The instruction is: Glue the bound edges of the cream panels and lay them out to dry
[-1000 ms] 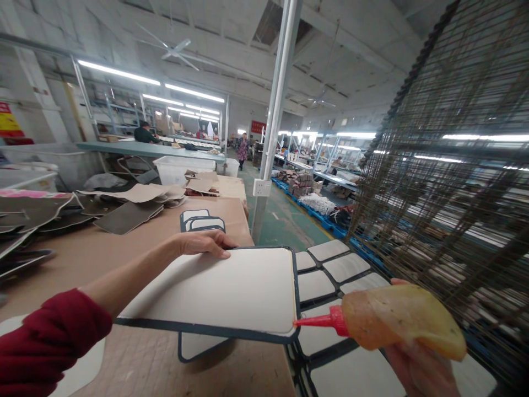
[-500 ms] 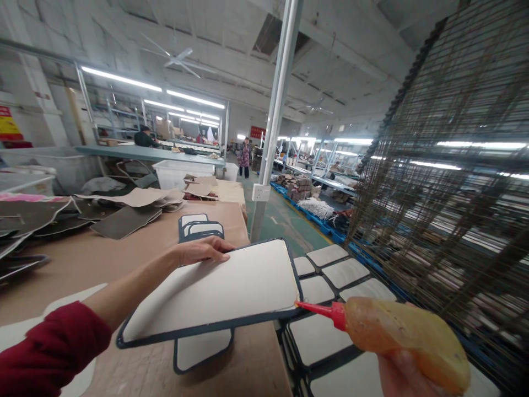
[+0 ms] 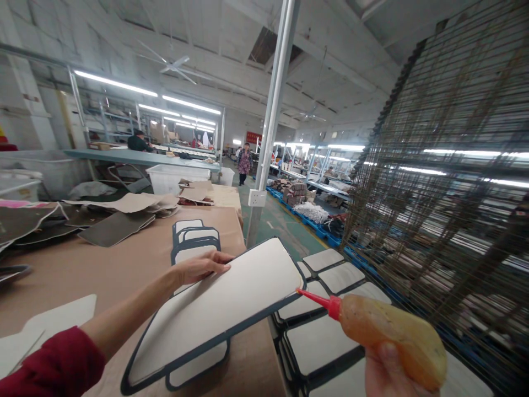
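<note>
My left hand pinches the far edge of a white panel with a dark blue border, thumb on its white face. The panel is tilted above the table. In my right hand is a squeeze glue bottle, amber-coloured, with a red nozzle pointing left. Its tip touches or nearly touches the panel's right corner, where a thin yellowish line runs along the border. Under the held panel, part of another bordered panel shows. Several smaller bordered panels lie overlapped behind my left hand.
The brown tabletop carries grey and beige sheets at the left. More bordered panels lie in rows to the right, beside a tall wire rack. A metal post with a socket rises past the table's end. A person stands in the aisle.
The held panel has turned, its near left end swinging lower and its right corner rising slightly. The bottle has moved a little left and up with that corner. My view has shifted slightly.
</note>
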`<state>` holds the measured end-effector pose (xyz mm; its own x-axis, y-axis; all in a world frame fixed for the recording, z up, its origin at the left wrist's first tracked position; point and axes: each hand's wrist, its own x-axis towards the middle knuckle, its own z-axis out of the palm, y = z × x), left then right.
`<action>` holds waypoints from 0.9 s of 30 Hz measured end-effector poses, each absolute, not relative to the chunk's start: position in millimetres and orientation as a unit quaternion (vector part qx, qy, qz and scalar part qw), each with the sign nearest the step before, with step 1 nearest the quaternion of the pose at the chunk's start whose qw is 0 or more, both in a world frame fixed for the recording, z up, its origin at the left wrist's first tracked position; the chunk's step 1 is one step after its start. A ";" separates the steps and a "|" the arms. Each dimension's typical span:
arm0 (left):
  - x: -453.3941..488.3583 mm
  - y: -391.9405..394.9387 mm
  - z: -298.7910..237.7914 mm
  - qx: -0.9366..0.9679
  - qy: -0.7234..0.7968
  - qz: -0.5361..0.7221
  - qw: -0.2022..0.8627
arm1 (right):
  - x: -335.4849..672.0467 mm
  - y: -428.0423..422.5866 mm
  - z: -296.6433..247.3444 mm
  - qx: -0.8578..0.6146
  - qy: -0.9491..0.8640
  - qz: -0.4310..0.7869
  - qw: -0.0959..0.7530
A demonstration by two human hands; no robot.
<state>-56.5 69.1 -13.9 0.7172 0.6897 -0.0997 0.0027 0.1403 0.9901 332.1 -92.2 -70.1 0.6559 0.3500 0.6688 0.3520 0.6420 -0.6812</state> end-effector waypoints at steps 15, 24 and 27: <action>-49.3 58.3 -27.4 0.583 0.277 0.292 0.706 | 294.8 -87.4 -45.1 -0.380 -0.321 0.099 0.862; -52.9 52.9 -25.9 0.574 0.285 0.307 0.704 | 282.6 -86.9 -39.6 -0.437 -0.340 0.049 0.831; -53.7 51.8 -24.8 0.565 0.293 0.309 0.706 | 277.5 -86.0 -39.5 -0.412 -0.333 0.082 0.844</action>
<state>-53.7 51.8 -24.8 0.6365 0.7686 -0.0642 -0.1056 0.1693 0.9799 277.5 -86.0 -39.5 0.7653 0.4122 0.4943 0.1363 0.6468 -0.7504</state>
